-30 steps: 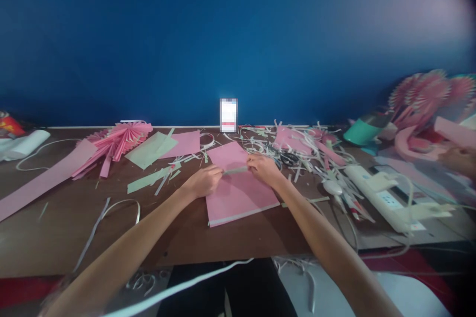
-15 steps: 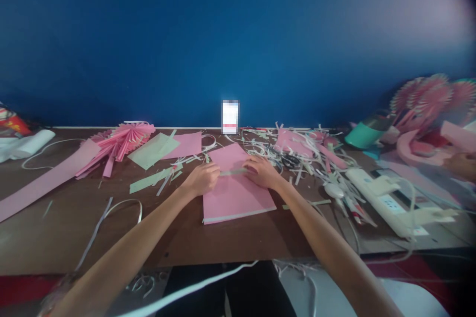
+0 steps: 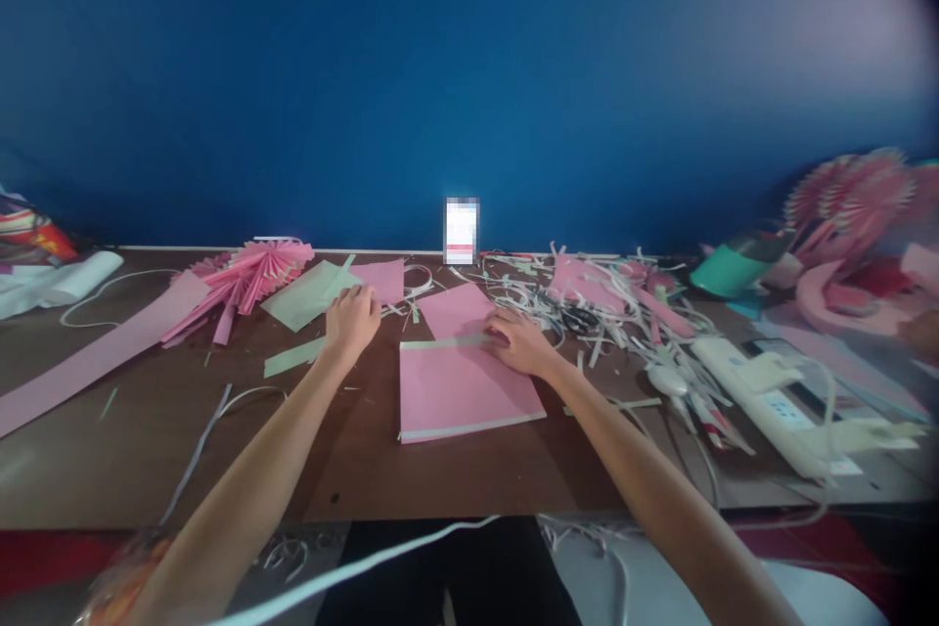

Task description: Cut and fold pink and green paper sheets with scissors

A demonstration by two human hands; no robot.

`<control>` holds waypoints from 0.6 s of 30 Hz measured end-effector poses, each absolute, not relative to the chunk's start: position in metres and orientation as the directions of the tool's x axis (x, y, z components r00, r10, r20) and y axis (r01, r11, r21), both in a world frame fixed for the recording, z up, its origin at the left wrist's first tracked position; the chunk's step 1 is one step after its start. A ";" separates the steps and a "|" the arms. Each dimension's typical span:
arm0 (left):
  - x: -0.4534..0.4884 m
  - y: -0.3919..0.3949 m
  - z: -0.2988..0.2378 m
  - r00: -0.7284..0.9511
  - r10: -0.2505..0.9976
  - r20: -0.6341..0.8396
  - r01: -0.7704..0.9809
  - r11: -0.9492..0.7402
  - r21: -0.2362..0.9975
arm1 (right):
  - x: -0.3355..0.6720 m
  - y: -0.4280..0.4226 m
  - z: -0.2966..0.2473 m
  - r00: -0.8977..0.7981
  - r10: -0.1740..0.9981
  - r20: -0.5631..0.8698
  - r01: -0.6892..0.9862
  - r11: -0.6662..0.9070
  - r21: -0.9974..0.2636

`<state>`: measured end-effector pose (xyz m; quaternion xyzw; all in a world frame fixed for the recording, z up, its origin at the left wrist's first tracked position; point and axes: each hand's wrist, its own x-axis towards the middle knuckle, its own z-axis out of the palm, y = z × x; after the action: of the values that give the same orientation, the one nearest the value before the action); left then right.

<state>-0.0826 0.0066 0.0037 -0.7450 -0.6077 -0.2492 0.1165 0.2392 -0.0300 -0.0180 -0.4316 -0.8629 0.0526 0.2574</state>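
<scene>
A pink paper sheet (image 3: 469,391) lies on the table in front of me, with pale strips along its near and far edges. Behind its far edge another pink piece (image 3: 455,306) shows, and whether the two are joined cannot be made out. My right hand (image 3: 519,340) presses on the sheet's far right corner, fingers bent and closed on the paper there. Off to the left, my left hand (image 3: 353,321) is over the scraps, beside a pale green sheet (image 3: 297,298) and a small pink sheet (image 3: 387,280). Its fingers are bent together; anything between them is hidden.
Pink folded paper fans (image 3: 245,279) lie at left. Tangled white strips (image 3: 528,293) and scissors (image 3: 579,317) spread at right, near a white power strip (image 3: 763,411). A lit phone (image 3: 461,231) stands against the blue wall. Another person's hand (image 3: 920,333) shows at far right.
My left hand has left the pink sheet and moved left to the scraps. The pale strip along the far edge is now uncovered. My right hand stays at the same corner.
</scene>
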 end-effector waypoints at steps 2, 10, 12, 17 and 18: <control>-0.076 0.003 0.006 0.219 0.842 0.493 0.935 -0.326 0.141 | 0.238 -0.030 -0.017 -0.481 0.776 0.409 0.706 0.619 -0.345; -0.004 -0.040 0.004 0.655 0.650 0.385 0.688 -0.724 0.049 | 0.235 -0.029 -0.015 -0.513 0.740 0.436 0.608 0.671 -0.425; 0.004 -0.046 0.000 0.671 0.650 0.357 0.690 -0.723 0.020 | 0.234 -0.030 -0.014 -0.518 0.737 0.434 0.603 0.675 -0.426; 0.000 -0.043 -0.007 0.657 0.673 0.340 0.714 -0.700 0.007 | 0.233 -0.030 -0.013 -0.515 0.752 0.411 0.616 0.659 -0.432; -0.002 -0.042 -0.007 0.660 0.672 0.336 0.712 -0.702 0.006 | 0.234 -0.030 -0.014 -0.515 0.754 0.409 0.622 0.656 -0.426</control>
<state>-0.0017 -0.0422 -0.0067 -0.9087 -0.3809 -0.1586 0.0630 0.2336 -0.0302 -0.0137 -0.3986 -0.8629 0.1134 0.2891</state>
